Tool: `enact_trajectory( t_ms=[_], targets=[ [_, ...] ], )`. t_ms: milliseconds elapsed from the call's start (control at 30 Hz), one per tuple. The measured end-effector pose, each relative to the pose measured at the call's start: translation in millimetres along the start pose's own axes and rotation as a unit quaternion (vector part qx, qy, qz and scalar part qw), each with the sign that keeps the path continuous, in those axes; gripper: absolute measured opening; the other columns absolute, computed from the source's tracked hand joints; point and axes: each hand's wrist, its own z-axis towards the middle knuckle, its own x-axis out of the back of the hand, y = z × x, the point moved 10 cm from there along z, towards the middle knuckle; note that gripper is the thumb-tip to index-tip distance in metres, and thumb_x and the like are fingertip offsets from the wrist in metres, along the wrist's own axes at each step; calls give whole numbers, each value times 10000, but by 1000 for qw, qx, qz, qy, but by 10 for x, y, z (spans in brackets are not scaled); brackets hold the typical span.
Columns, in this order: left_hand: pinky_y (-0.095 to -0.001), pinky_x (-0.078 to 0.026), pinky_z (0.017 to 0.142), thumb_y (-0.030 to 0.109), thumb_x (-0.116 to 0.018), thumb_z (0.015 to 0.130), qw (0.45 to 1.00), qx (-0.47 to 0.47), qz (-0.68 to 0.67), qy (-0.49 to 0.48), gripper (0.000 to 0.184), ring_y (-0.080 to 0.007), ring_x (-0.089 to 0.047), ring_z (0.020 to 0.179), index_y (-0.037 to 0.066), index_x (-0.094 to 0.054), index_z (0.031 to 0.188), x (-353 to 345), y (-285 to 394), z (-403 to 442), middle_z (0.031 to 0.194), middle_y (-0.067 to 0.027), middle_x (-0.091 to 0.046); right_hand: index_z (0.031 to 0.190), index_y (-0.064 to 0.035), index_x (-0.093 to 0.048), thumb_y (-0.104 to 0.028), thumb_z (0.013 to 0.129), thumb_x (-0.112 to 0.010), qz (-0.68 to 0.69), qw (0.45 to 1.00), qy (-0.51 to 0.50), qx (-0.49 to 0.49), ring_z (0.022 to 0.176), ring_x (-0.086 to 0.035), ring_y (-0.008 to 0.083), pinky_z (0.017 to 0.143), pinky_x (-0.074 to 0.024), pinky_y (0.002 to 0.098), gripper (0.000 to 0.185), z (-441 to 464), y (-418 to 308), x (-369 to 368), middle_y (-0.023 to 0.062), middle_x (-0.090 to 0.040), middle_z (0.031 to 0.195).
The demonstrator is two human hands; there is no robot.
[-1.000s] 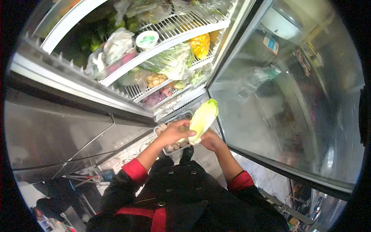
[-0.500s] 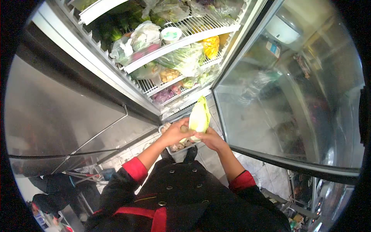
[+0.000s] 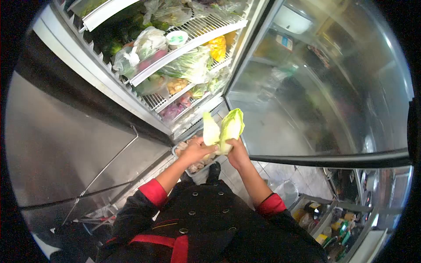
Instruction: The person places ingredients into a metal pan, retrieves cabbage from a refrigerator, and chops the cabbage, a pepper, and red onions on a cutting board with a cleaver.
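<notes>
My left hand [image 3: 199, 150] grips the base of a pale yellow-green leaf [image 3: 210, 129], which leans away to the left. A long, pale head of cabbage [image 3: 232, 127], napa-like with a frilled green edge, stands beside it in my right hand [image 3: 237, 153]. Leaf and head spread apart at the top like a V. Their lower ends meet between my hands, where fingers hide whether they are still joined. Just beneath my left hand, a grey tub [image 3: 189, 168] of brownish-pink pieces I cannot make out rests on the floor.
In front, an open fridge holds bagged greens [image 3: 190, 65], a yellow bag [image 3: 217, 48] and a white cup [image 3: 176, 38] on wire shelves. Its glass door [image 3: 307, 105] swings out to the right. A steel cabinet [image 3: 74, 144] stands left; bottles fill a rack [image 3: 337, 228] lower right.
One leaf has parted from the head and tilted left; before, they formed a single closed shape. My view has turned, so the fridge sits further left and the bottle rack shows more.
</notes>
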Motion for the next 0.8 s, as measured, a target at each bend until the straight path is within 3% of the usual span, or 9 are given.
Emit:
enact_trajectory(
  t_ms=[100,167,233,300,367,567,633,667,800],
  targets=[
    [-309,-510,855,165,-743,877,1000,28,3,9,328,-131,-638,949,43,-652,1168,-70,167,-200,1043,-40,-696,1325,-68,-482,-212,778,-588,177,983,33,19,1085,-596,296,918,-499,449,576,-32,-123,238,110,-602,1208],
    [-321,-515,831,180,-711,895,978,59,-195,37,313,-165,-657,910,15,-657,1156,83,-90,-206,1043,-74,-692,1290,-79,-527,-294,772,-557,281,956,-82,10,1017,-602,307,859,-514,466,563,-130,-294,158,98,-625,1144],
    [-320,-510,854,121,-690,893,976,74,-205,17,329,-173,-653,965,14,-639,1200,173,-251,-144,1068,-88,-689,1298,-40,-543,-301,734,-562,261,960,-103,2,1069,-613,308,913,-508,455,621,-244,-300,108,106,-642,1180],
    [-345,-500,932,93,-635,912,986,5,-118,-119,373,-217,-644,1035,-21,-588,1264,-23,194,-289,1130,-104,-676,1346,20,-504,-273,710,-562,136,984,-104,-52,1149,-606,310,991,-485,427,703,-360,-110,-50,148,-618,1279],
    [-344,-452,1025,97,-688,887,980,75,-40,-182,495,-206,-589,1167,-7,-540,1347,-147,-7,-268,1294,-121,-621,1389,54,-449,-226,733,-524,69,991,-94,-71,1215,-581,300,1063,-440,401,717,-420,71,-346,186,-584,1336],
    [-338,-459,1019,215,-770,863,972,68,-73,-213,584,-215,-582,1174,-1,-532,1351,-205,91,-400,1299,-114,-612,1321,-27,-484,-199,886,-509,-6,1000,0,24,1178,-546,194,1019,-434,332,469,-325,250,-342,86,-579,1232],
    [-341,-458,1016,228,-779,860,981,54,-86,-165,581,-208,-578,1175,8,-535,1340,-128,36,-308,1298,-100,-609,1305,-32,-487,-298,927,-602,-211,977,23,18,1109,-561,194,1003,-429,324,476,-369,206,-413,103,-583,1175],
    [-341,-458,1016,228,-779,860,981,52,-89,-167,581,-208,-578,1175,8,-535,1340,-154,19,-285,1298,-100,-609,1271,-32,-499,-359,938,-653,-362,927,17,103,1108,-545,157,976,-434,304,492,-328,106,-411,82,-585,1161],
    [-345,-465,1002,222,-790,850,988,0,-48,-147,586,-196,-582,1163,21,-533,1336,-136,104,-251,1291,-93,-612,1296,-33,-496,-297,923,-668,-301,948,-19,103,1105,-544,160,970,-436,306,488,-371,-46,-631,74,-592,1156]
  ],
)
